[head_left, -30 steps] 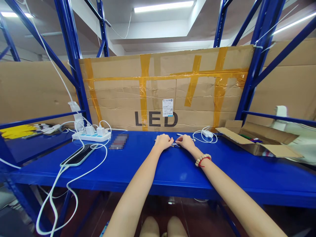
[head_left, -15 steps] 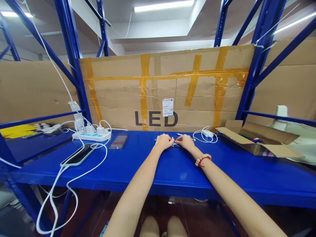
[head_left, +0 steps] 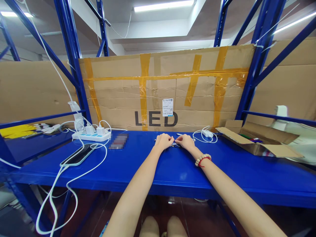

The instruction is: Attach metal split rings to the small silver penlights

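Both my hands meet over a small cluster of thin pen-like pieces [head_left: 175,145] on the blue shelf top [head_left: 182,171]. My left hand [head_left: 164,141] is closed, thumb and fingertips pinched toward the right. Facing it, my right hand [head_left: 185,141] is also pinched, its fingertips a small gap from the left ones. Whatever sits in either pinch is too small to name. Some white and dark thin parts show between and below the fingers; the rest is covered by my hands. A beaded bracelet [head_left: 202,160] circles my right wrist.
A white cable with adapter [head_left: 207,133] lies right of my hands, before an open cardboard box [head_left: 254,140]. To the left are a power strip [head_left: 92,136], a phone [head_left: 78,154] with cables hanging over the edge, and a blurred flat item [head_left: 118,141]. A large carton [head_left: 118,98] stands behind.
Almost nothing differs. My hands hold nearly the same place and pinch, with at most a slight shift of the fingers.
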Demonstrator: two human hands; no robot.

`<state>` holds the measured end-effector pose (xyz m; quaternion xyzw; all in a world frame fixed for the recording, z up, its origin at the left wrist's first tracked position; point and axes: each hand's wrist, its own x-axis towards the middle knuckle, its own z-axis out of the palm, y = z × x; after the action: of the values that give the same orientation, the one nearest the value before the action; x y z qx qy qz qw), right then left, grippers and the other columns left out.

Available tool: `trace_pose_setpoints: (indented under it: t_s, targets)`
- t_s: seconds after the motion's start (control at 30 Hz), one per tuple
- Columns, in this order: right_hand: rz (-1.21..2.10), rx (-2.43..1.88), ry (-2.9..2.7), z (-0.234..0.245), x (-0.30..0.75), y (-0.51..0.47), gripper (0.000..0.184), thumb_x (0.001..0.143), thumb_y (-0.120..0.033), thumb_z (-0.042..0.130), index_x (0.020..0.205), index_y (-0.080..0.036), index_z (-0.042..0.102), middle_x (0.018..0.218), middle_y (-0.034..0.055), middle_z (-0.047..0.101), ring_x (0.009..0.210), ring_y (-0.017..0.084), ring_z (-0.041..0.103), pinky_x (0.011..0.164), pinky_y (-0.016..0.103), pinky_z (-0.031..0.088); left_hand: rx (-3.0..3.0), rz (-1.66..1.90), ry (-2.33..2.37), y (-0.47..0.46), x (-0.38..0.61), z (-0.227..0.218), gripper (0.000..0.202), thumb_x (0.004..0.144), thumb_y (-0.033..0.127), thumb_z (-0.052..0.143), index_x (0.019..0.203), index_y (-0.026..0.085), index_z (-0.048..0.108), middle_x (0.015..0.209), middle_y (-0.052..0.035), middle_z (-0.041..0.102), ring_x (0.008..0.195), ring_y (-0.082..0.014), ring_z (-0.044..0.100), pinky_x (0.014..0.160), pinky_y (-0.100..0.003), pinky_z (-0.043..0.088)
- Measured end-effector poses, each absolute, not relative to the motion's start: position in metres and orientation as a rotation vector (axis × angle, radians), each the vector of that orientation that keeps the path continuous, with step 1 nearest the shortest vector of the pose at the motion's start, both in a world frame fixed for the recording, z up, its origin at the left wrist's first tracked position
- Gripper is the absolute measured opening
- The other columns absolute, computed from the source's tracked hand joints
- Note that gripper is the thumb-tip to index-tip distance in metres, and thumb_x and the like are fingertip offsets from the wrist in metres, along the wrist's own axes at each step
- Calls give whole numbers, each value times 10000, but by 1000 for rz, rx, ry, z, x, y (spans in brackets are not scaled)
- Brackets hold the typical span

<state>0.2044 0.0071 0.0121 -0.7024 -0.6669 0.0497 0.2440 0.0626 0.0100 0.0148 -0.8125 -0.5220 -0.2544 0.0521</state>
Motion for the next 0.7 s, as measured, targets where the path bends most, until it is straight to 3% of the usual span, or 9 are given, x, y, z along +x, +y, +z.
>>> trace_pose_setpoints:
  t_s: [0.7]
  targets:
    - [143, -1914, -1825, 14, 203, 5, 162, 756, -326, 621, 848, -231, 714, 881, 14, 702, 873, 161, 627, 624, 211, 419, -2519, -775, -1612, 6, 61, 19, 420, 858, 341, 363, 663, 181, 698, 726, -78, 680, 700, -177, 610, 554, -262, 315]
